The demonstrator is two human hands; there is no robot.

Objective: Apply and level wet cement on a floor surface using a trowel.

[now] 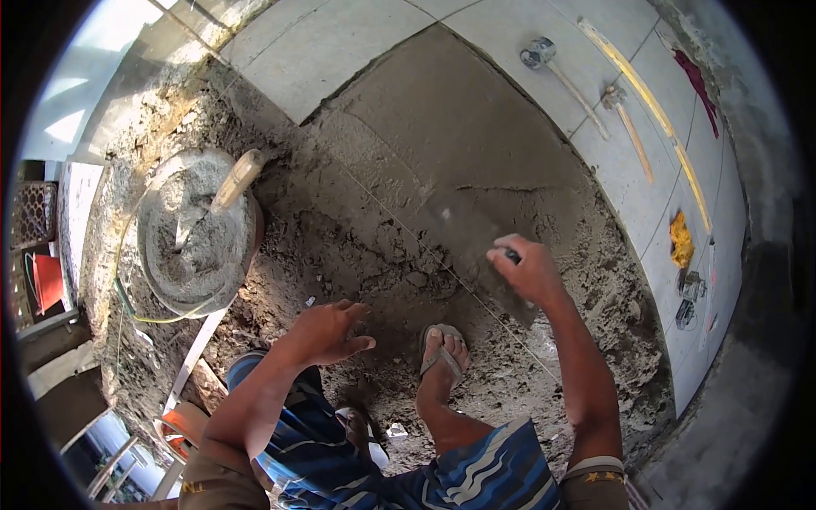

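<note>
My right hand (531, 270) is shut on the dark handle of a flat trowel (455, 221), whose blurred blade lies over the wet grey mortar (467, 110). A thin string (387, 212) runs diagonally across the mortar beside the trowel. My left hand (327, 336), fingers apart and holding nothing, hovers over rough, darker mortar to the left of my sandaled foot (442, 357). At the left sits a round bucket (153, 255) of grey mix, with a wooden-handled pointing trowel (236, 180) in it.
Laid white tiles (280, 51) border the mortar. On them at right lie a mallet (537, 53), a hammer (629, 127), a yellow bar (646, 89), a maroon cloth (697, 89), a yellow cloth (681, 238) and dark tools (688, 293). A red container (47, 280) stands at far left.
</note>
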